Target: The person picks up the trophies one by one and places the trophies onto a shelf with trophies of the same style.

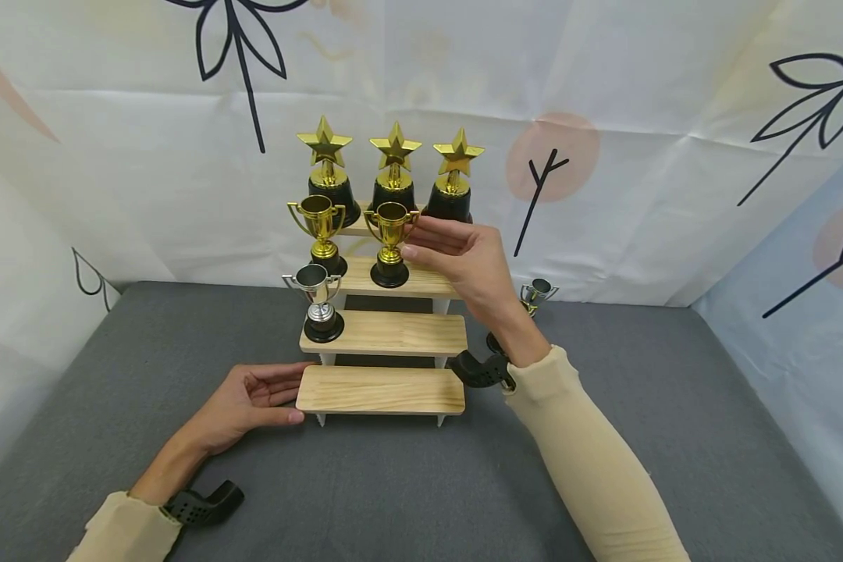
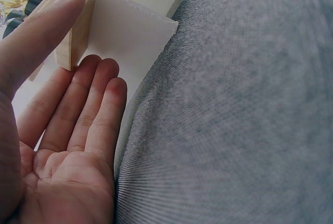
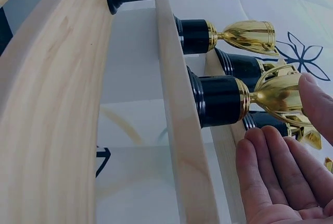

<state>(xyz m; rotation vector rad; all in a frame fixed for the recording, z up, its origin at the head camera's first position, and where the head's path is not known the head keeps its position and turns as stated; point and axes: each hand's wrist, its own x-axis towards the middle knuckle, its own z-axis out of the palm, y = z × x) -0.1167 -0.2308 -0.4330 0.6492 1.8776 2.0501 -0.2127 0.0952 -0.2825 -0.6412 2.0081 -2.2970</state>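
Observation:
A wooden display stand with stepped shelves [image 1: 381, 390] carries small trophies. On its second shelf from the top stand two gold cups; my right hand [image 1: 464, 254] is at the right-hand gold cup trophy [image 1: 389, 234], fingers extended and thumb tip right at the cup in the right wrist view. That trophy's black base [image 3: 221, 99] sits upright on the shelf. The other gold cup trophy [image 1: 319, 226] is to its left. My left hand [image 1: 249, 402] lies at the left end of the lowest shelf, fingers extended beside the white support [image 2: 125, 36], thumb along the wooden edge.
Three gold star trophies [image 1: 395, 160] fill the top shelf. A silver cup trophy [image 1: 319, 300] stands at the left of the third shelf. Behind my right wrist, another cup trophy [image 1: 538, 293] is partly hidden on the grey table [image 1: 604, 375]. A patterned white cloth [image 1: 639, 187] hangs behind.

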